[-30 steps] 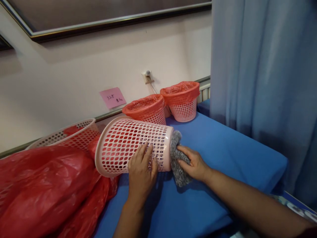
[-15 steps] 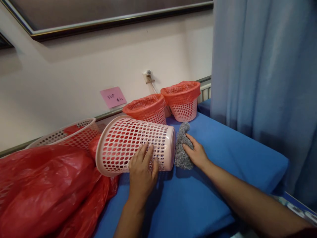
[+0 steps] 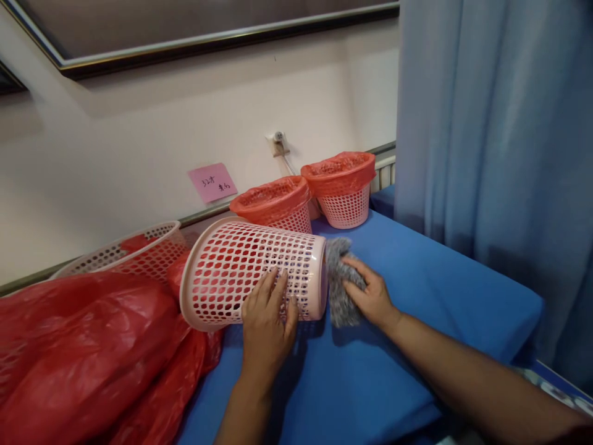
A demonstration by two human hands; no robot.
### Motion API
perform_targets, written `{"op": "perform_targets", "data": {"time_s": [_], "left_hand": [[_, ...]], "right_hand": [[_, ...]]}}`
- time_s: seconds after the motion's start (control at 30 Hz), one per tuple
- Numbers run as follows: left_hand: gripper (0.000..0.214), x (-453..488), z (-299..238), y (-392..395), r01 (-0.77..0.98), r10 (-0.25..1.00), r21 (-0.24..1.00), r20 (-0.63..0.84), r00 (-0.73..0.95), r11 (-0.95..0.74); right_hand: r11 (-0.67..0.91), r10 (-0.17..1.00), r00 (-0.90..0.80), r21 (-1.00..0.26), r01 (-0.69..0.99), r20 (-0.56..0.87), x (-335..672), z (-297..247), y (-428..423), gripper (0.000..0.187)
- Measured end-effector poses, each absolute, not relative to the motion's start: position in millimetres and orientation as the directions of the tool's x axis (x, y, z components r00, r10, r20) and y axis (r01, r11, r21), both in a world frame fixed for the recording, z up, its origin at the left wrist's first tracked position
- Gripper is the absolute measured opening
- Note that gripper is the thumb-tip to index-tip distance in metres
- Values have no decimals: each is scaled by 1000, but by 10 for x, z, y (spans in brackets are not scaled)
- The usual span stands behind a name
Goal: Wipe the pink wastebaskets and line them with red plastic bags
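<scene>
A pale pink perforated wastebasket (image 3: 222,272) lies on its side on the blue bed-like surface (image 3: 417,321), its base facing right and its mouth left. My left hand (image 3: 266,315) rests on the near side of the basket, fingers spread over the holes and not wrapped round it. In my right hand (image 3: 370,293) is a fuzzy grey cleaning cloth (image 3: 340,296), pinched between thumb and fingers, at the basket's base. The cloth is slightly blurred, and where it meets the base is partly hidden.
Two similar baskets with red liners, a nearer one (image 3: 273,198) and a farther one (image 3: 343,185), stand behind by the wall. Crumpled red plastic bags (image 3: 102,352) fill the left, before another basket (image 3: 157,232). A pink note (image 3: 212,183) is on the wall; a blue curtain (image 3: 486,154) hangs right.
My right hand has shifted slightly downward with the grey cloth, whose shape has changed against the basket's base. My left hand and the basket have hardly moved.
</scene>
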State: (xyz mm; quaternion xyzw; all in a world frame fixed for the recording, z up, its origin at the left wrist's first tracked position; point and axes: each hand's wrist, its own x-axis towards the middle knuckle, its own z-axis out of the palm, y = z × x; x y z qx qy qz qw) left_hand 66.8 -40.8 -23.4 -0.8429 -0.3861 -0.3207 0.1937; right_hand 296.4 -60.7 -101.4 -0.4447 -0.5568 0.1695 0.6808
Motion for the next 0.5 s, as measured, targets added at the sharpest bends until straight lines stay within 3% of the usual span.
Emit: {"op": "perform_targets", "data": {"time_s": [0.07,0.17,0.23,0.4,0.5], "left_hand": [[44,667,-241,-401,776,533,-72,687,494,-627],[44,662,-252,-387,775,529,-73,690,493,-627],[44,661,-257,-382,775,529,-74,689,495,-628],[43,669,-254,-388,773,526,-76,690,497,-630],[43,673,-246,-395,777,522,-82,696,492,-624]], "right_hand": [[433,741,408,-844,316,533,2937,-978,-428,54],[191,901,295,-901,390,319,2923,-965,-204,59],[67,958,227,-905,420,176,2926,-1003,-152,52],[5,1000,21,-899,437,16,2949,-1110,-321,13],[40,992,-128,-920,391,-11,2959,-1078,-482,4]]}}
